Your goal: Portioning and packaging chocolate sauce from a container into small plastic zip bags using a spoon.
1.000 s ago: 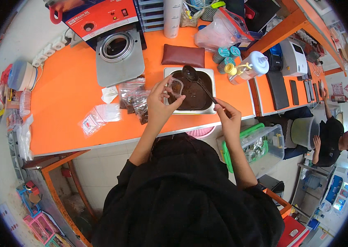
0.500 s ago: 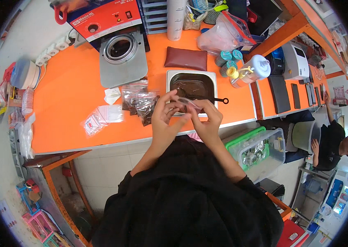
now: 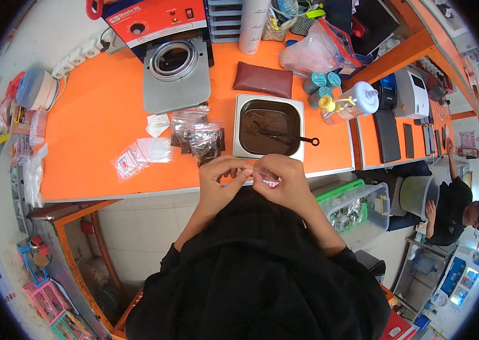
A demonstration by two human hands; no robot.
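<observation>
Close to my body, in front of the table's near edge, I pinch a small clear plastic bag (image 3: 264,173) between both hands. My left hand (image 3: 218,180) and my right hand (image 3: 286,180) meet fingertip to fingertip at it, fingers bent. Much of the bag is hidden by the fingers. Just beyond the hands stands a square metal pan (image 3: 270,98) of dark brown paste, and a black spoon (image 3: 299,137) lies in it with its handle over the right rim. Left of the pan lie several zip bags (image 3: 204,139) with dark contents. Flat clear bags (image 3: 140,157) lie farther left.
A red sealing machine (image 3: 160,25) with a grey plate stands at the back. Behind the pan are a brown pouch (image 3: 263,79), several teal-topped cups (image 3: 318,85) and a bottle (image 3: 352,102). A plastic bin (image 3: 358,204) sits below right; a person (image 3: 449,198) sits beyond.
Both hands have come down from over the pan toward my body, still holding the small bag. The fingertips are now together, and the pan and spoon show fully.
</observation>
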